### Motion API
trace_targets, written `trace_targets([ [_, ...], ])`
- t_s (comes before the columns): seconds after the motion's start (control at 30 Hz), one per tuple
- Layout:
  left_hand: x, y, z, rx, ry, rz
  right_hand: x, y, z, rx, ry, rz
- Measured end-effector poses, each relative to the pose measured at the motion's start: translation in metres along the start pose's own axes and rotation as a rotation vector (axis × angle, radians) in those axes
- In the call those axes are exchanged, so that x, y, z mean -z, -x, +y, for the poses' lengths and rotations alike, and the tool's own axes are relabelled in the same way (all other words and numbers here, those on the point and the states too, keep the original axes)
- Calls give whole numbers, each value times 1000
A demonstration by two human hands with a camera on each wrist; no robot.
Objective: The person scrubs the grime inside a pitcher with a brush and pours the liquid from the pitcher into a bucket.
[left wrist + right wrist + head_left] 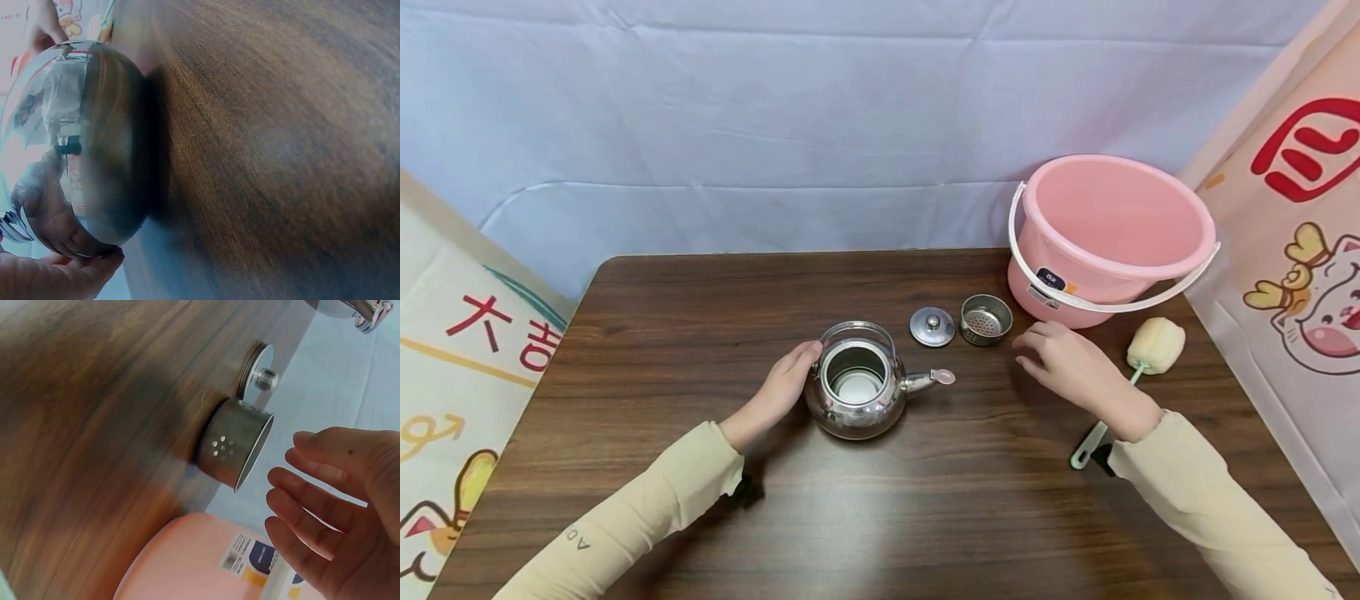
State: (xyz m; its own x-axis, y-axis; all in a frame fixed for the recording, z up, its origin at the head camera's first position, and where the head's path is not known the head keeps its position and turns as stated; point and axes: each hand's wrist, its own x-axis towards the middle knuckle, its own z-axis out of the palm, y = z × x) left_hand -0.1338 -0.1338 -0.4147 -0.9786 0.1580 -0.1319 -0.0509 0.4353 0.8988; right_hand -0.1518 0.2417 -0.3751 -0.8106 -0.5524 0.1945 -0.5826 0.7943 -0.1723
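A shiny metal teapot (859,417) stands upright and lidless, its spout pointing right. My left hand (787,377) rests against its left side; in the left wrist view, fingers (81,272) touch the curved body, with part of the hand cut off by the frame. Just right of the perforated metal strainer (986,321), my right hand (1063,362) hovers apart from it with nothing held. The right wrist view shows that hand's fingers (312,503) loosely bent, spread near the strainer's rim. Left of the strainer lies the round knobbed lid (932,327).
At the back right stands a pink bucket (1052,242) with its white handle lowered across the front. A sponge brush (1156,345) with a pale green handle lies partly under my right forearm. The wooden table (880,517) ends at a cloth backdrop (760,125).
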Motion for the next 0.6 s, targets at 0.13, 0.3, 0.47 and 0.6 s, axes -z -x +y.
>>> trace_targets([
  [0.13,0,0,0,-6,-5,4,4,7,2,-34,1,7],
  [0.3,0,0,0,5,-15,4,9,14,4,-98,6,11],
  [0.47,0,0,0,7,-16,4,11,19,6,-157,6,11],
  [0.6,-1,0,-1,2,-10,14,10,23,10,-177,7,31],
])
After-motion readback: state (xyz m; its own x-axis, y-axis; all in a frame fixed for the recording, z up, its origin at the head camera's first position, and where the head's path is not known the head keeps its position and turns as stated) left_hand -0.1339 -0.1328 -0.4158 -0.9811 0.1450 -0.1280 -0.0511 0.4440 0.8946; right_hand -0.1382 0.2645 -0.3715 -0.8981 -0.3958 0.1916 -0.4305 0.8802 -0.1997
